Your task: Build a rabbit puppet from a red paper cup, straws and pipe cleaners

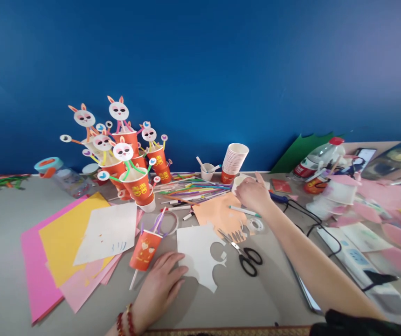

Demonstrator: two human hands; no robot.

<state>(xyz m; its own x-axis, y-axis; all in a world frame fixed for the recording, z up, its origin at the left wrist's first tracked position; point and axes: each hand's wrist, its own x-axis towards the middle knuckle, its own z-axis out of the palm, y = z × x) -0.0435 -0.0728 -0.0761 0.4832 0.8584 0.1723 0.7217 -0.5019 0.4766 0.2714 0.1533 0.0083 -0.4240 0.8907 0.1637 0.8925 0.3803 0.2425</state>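
Note:
My left hand (pixel 160 285) lies flat on the table, fingers stretched out, its fingertips on the edge of a white cut paper sheet (pixel 198 254). An orange paper cup (pixel 146 249) lies on its side just left of that hand. My right hand (pixel 254 193) reaches far across the table, fingers curled over a small white paper piece (pixel 240 181) beside the stack of paper cups (pixel 233 161). What the fingers grip is hidden. A green marker (pixel 245 211) lies just below that hand. Black-handled scissors (pixel 244 254) rest between my two arms.
Several orange cup bunnies (pixel 125 154) stand at the back left. Pink, yellow and white sheets (pixel 71 238) lie at left. Coloured straws and pens (pixel 193 189) spread in the middle. A tape roll (pixel 255 225), a cable (pixel 312 224), a bottle (pixel 317 161) and pink cutouts (pixel 389 214) crowd the right.

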